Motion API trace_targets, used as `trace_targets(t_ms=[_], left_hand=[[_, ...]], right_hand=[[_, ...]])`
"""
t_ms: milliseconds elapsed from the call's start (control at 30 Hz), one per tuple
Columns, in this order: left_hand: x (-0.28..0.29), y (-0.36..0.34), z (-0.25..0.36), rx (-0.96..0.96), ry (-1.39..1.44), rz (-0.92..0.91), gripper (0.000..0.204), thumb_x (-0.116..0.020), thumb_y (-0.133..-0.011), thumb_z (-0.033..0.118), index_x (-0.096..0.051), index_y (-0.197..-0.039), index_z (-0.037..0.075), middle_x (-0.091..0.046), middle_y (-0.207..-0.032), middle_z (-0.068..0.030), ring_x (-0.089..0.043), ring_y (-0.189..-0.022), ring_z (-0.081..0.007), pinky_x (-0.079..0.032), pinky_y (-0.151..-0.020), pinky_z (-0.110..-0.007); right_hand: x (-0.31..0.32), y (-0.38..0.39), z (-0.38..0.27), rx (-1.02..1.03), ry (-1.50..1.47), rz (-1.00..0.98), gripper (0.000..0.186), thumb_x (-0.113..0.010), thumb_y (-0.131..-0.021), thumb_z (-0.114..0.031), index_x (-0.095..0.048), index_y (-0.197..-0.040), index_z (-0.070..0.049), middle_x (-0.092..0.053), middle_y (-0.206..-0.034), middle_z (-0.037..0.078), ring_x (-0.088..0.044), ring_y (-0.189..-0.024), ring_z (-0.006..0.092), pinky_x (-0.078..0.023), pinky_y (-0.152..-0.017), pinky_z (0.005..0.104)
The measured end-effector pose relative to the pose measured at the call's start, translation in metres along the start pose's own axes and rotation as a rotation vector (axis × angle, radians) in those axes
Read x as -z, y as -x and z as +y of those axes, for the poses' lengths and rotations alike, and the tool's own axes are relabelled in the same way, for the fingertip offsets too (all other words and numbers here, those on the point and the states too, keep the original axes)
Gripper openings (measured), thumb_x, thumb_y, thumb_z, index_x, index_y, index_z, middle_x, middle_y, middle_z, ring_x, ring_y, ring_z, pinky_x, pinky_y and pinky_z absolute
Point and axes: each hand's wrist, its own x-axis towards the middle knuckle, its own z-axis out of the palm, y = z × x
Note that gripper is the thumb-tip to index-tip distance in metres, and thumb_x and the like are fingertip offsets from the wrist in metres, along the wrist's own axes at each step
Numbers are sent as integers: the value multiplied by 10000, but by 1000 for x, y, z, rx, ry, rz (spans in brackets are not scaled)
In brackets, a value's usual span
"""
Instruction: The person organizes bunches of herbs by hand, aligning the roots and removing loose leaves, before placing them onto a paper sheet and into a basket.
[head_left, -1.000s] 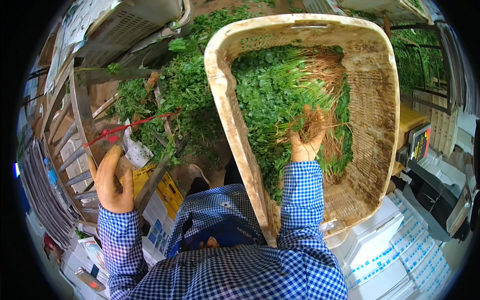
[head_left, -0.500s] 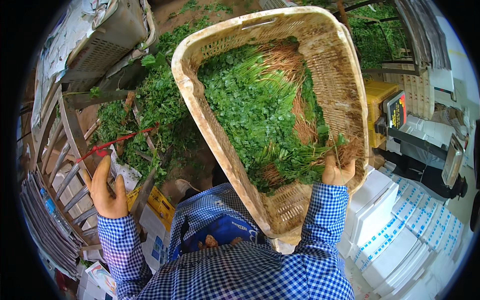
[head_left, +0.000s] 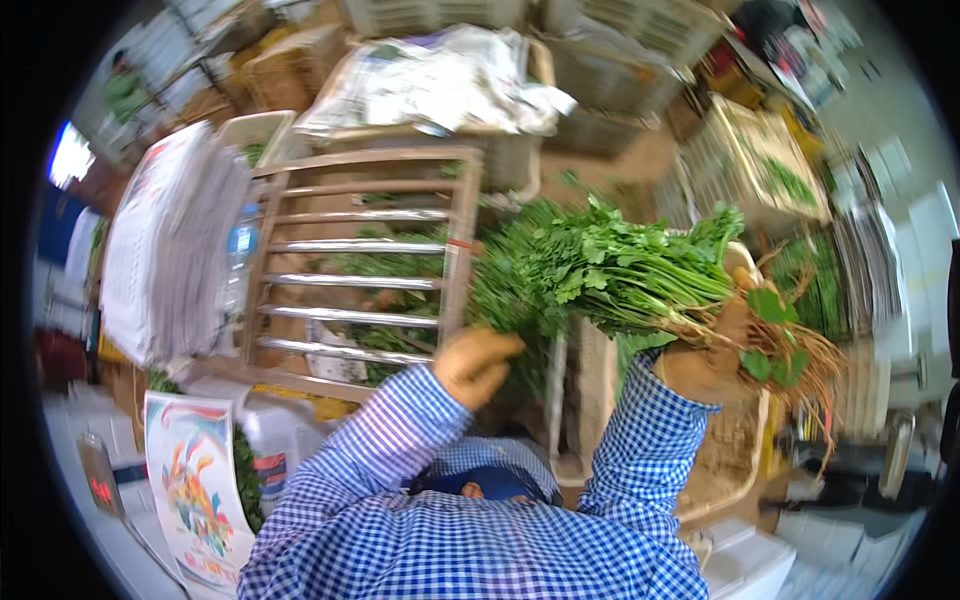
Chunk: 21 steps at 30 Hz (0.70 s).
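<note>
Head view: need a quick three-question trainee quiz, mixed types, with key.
1. Which of the person's hands grips the bunch of leafy greens?
2. True or false: in the picture, the bunch's leaves lie left of its roots.
3. What stands left of the metal-barred rack? A) a bicycle B) a paper stack C) a potted tree

Key: 1. The right hand. 2. True. 3. B.

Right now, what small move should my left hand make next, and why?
Perhaps bring your left hand under the leafy bunch: your right hand grips it near the roots, the rest stretches leftward, and the left hand, though blurred, looks empty.
</note>
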Motion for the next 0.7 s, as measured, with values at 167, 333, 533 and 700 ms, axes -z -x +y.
trace_targets(t_ms=[167,333,533,700], left_hand=[[80,77,55,335,500,16,669,-612,-950,421,-412,-1449,21,-439,-1479,-180,-423,-1371,-309,-340,-1138,-460],[179,116,-11,730,721,664,1271,-499,-696,862,-124,-1525,-25,-245,-1554,-267,-328,-1394,-437,-319,-1135,-551],[156,150,-70,1062,419,725,995,-672,-868,531,-169,-1521,-26,-342,-1513,-262,-426,-1342,-335,-422,-1083,-423],[147,131,-50,1105,143,625,943,-662,-880,550,-250,-1501,-27,-438,-1454,-257,-591,-1144,-259,-493,-993,-380]], right_hand=[[-141,100,29,14,119,-337,285,-679,-818,-131,-660,-1100,-89,-603,-1249,158,-582,-1129,324,-515,-959,471],[-114,244,91,157,979,-1397,333,-706,-738,-43,-691,-1062,-118,-568,-1340,170,-535,-1229,364,-466,-1015,485],[-59,253,41,-271,1004,-1563,397,-684,-715,-15,-677,-1108,-67,-531,-1383,212,-472,-1311,401,-400,-1093,439],[-53,242,16,-442,1145,-1012,284,-698,-880,-125,-669,-1151,-44,-695,-1076,146,-696,-937,245,-558,-818,327]])
